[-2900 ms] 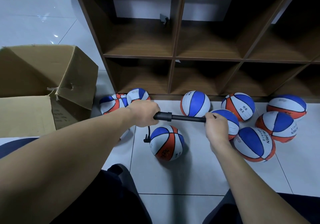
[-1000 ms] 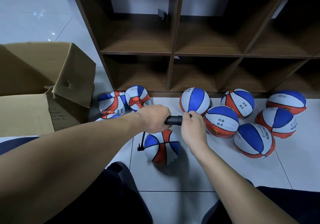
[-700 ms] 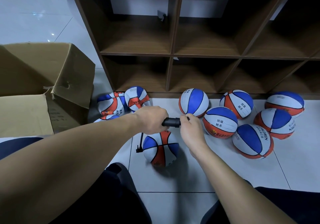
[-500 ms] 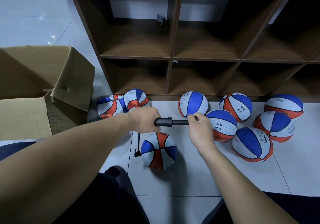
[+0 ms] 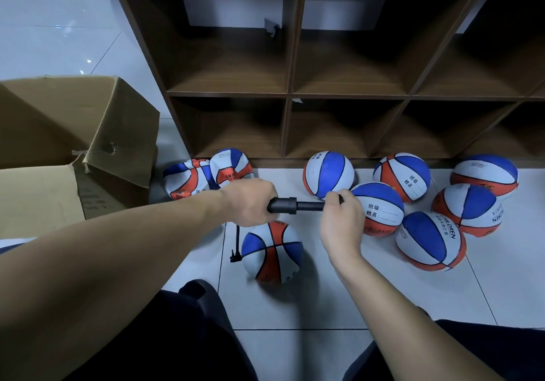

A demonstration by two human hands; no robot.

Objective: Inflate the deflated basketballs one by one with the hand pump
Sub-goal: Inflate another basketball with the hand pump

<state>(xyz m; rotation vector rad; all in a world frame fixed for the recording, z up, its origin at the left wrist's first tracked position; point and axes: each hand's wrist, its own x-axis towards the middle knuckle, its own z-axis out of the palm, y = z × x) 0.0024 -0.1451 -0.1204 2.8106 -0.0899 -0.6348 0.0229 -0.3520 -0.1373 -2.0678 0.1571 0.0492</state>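
I hold a black hand pump point(image 5: 290, 205) level above the floor. My left hand point(image 5: 250, 202) grips its barrel. My right hand point(image 5: 342, 221) grips the handle end, with a short length of rod showing between the hands. A thin black hose point(image 5: 236, 242) hangs from the pump down to the left side of a red, white and blue basketball point(image 5: 272, 252) lying on the tile just below my hands. Two flat, deflated balls point(image 5: 206, 174) lie to the left against the shelf base.
Several round basketballs point(image 5: 427, 239) sit on the tile to the right. A brown wooden cubby shelf point(image 5: 290, 97) stands behind them. An open cardboard box point(image 5: 76, 144) is at the left. My dark-clad knees fill the bottom of the view.
My right hand has pulled the pump handle outward to the right, after pushing it in close to my left hand. The ball on the hose has shifted slightly.
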